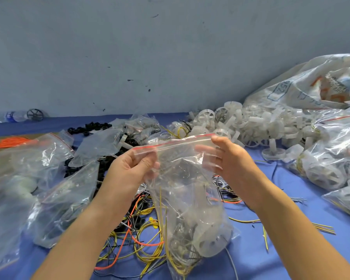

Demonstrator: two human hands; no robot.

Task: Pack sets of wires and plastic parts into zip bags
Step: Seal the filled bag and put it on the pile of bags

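Zip bag (187, 199), pinched by left hand (127, 170)

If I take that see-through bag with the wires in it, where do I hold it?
Best to pinch the zip bag at its top edge, just under the red strip, coming from the side. The wires and white wheel hang at the bottom, so the mouth stays up. The left hand pinches it there.
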